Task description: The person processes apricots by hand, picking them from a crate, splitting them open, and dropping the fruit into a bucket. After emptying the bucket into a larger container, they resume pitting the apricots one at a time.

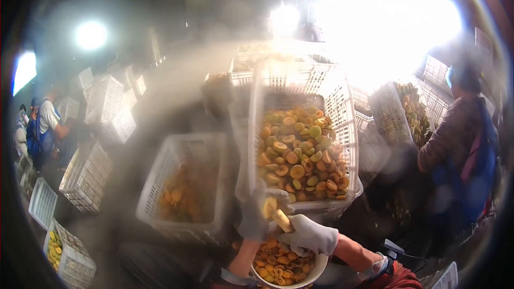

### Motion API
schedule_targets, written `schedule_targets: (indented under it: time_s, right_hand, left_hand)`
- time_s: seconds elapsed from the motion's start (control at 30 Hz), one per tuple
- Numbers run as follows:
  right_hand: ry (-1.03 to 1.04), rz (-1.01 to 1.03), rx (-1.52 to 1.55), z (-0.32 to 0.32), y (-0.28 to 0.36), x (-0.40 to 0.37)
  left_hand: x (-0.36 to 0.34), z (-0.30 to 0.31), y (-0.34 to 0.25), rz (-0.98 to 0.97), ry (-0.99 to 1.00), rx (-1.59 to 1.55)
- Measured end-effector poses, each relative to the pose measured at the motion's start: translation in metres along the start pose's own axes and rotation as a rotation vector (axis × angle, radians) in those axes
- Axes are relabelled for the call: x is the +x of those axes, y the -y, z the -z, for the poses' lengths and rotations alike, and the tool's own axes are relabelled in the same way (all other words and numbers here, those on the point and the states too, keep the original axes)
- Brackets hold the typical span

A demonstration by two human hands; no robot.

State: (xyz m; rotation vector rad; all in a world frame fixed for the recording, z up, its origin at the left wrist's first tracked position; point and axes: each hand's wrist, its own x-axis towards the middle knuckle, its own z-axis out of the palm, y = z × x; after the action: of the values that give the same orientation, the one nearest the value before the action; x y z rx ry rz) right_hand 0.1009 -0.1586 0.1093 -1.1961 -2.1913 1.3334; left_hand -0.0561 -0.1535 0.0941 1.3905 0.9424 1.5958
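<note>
One fruit half grasped in left hand; right hand clutching one pale-yellow piece. One bucket below, two crates nearest. Dark floor; hazy room, glaring lights.

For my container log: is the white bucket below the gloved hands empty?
No: the bucket holds cut fruit, visible inside its rim.

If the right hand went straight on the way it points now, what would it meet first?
Probably the gloved left hand, which shows just ahead of the right hand's fingers, though haze and blur leave the depth between them unclear.
</note>
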Motion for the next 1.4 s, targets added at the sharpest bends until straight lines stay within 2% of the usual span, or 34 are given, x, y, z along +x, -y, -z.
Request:
schedule_targets:
  time_s: [0.03,0.1,0.13,0.17,0.2,0.23,0.3,0.33,0.4,0.43,0.47,0.53,0.6,0.67,0.7,0.73,0.77,0.8,0.83,0.87,0.93,0.97,1.0,1.03,1.07,1.1,1.13,1.17,1.2,1.23,1.27,1.3,1.37,1.4]
  right_hand:
    - [0.198,-0.078,0.159,0.005,0.005,-0.003]
    - [0.108,-0.057,0.107,0.003,0.003,-0.009]
    - [0.019,-0.036,0.054,0.001,0.0,-0.012]
    - [-0.061,0.083,0.018,0.003,-0.009,-0.014]
    - [-0.064,0.08,0.013,0.003,-0.01,-0.016]
    - [-0.048,0.037,0.13,0.004,-0.01,-0.017]
    - [-0.037,-0.004,0.248,0.006,-0.005,-0.018]
    - [-0.054,-0.041,0.26,0.008,0.004,-0.018]
    - [-0.069,-0.076,0.277,0.007,0.003,-0.016]
    - [-0.113,0.029,0.263,0.001,-0.006,-0.012]
    - [-0.154,0.134,0.247,-0.005,-0.011,-0.01]
    - [-0.089,0.079,0.209,-0.014,-0.014,-0.011]
    - [-0.024,0.026,0.162,-0.013,-0.008,-0.014]
    - [0.221,-0.136,0.465,-0.002,0.005,-0.022]
    - [0.193,-0.025,0.444,-0.006,-0.001,-0.023]
    - [0.192,-0.028,0.445,-0.013,-0.007,-0.025]
    - [-0.018,0.062,0.167,-0.02,-0.005,-0.026]
    - [-0.227,0.149,-0.114,-0.025,0.0,-0.025]
    - [-0.115,-0.146,-0.323,-0.023,0.015,-0.032]
    - [-0.117,-0.146,-0.325,-0.022,0.013,-0.033]
    - [0.131,-0.093,0.407,-0.013,0.004,-0.033]
    - [0.409,-0.197,0.36,0.007,0.002,-0.029]
    - [0.36,-0.057,0.493,0.006,0.006,-0.036]
    - [0.289,0.113,0.379,0.002,-0.016,-0.029]
    - [0.213,0.279,0.263,-0.004,-0.037,-0.023]
    - [0.207,0.279,0.262,-0.003,-0.037,-0.024]
    - [0.08,0.289,0.03,-0.001,-0.036,-0.023]
    - [-0.044,0.294,-0.199,-0.001,-0.035,-0.023]
    - [-0.044,0.294,-0.196,-0.002,-0.04,-0.021]
    - [0.063,0.098,-0.404,-0.004,-0.051,-0.016]
    - [0.17,-0.101,-0.61,-0.006,-0.062,-0.011]
    - [0.162,-0.096,-0.607,-0.011,-0.085,-0.011]
    - [0.188,-0.035,-0.685,-0.02,-0.13,-0.013]
    - [0.195,-0.038,-0.692,-0.014,-0.121,-0.009]
  left_hand:
    - [-0.001,-0.003,-0.004,0.001,0.001,0.002]
    - [-0.003,-0.009,-0.008,-0.456,-0.068,0.437]
    - [-0.003,-0.006,-0.003,-0.452,-0.064,0.438]
    - [0.0,-0.003,0.002,-0.203,0.058,0.261]
    - [0.003,-0.004,0.003,0.043,0.178,0.077]
    - [0.004,-0.011,0.002,0.036,0.183,0.069]
    - [0.006,-0.033,-0.014,0.149,-0.065,-0.385]
    - [0.008,-0.037,-0.018,0.147,-0.065,-0.387]
    - [0.01,-0.041,-0.024,0.349,-0.292,-0.705]
    - [0.008,-0.042,-0.029,0.351,-0.293,-0.7]
    - [0.006,-0.042,-0.033,0.387,-0.386,-0.647]
    - [0.001,-0.039,-0.029,0.427,-0.485,-0.598]
    - [-0.002,-0.031,-0.023,0.372,-0.4,-0.642]
    - [-0.004,-0.027,-0.023,0.356,-0.341,-0.72]
    - [-0.005,-0.022,-0.018,0.328,-0.269,-0.705]
    - [-0.006,-0.019,-0.016,0.301,-0.196,-0.689]
    - [-0.006,-0.019,-0.018,0.302,-0.193,-0.69]
    - [-0.006,-0.019,-0.022,0.318,-0.142,-0.541]
    - [-0.007,-0.02,-0.025,0.333,-0.093,-0.391]
    - [-0.009,-0.02,-0.028,0.332,-0.092,-0.393]
    - [-0.011,-0.021,-0.031,0.008,0.02,-0.09]
    - [-0.013,-0.026,-0.028,0.014,0.021,-0.087]
    - [-0.013,-0.034,-0.024,-0.223,-0.082,0.024]
    - [-0.012,-0.039,-0.019,-0.462,-0.186,0.132]
    - [-0.01,-0.037,-0.012,-0.462,-0.183,0.13]
    - [-0.006,-0.029,0.001,0.004,-0.038,-0.544]
    - [-0.001,-0.019,0.02,0.499,0.121,-1.192]
    - [0.006,-0.002,0.06,0.591,0.219,-1.503]
    - [0.012,0.011,0.045,0.672,-0.053,-1.631]
    - [0.018,0.024,0.03,0.751,-0.335,-1.736]
    - [0.023,0.045,0.044,0.4,-0.345,-1.346]
    - [0.032,0.072,0.039,0.331,-0.405,-1.837]
    - [0.037,0.106,0.025,0.084,-0.569,-1.542]
    - [0.036,0.122,0.03,0.08,-0.576,-1.549]
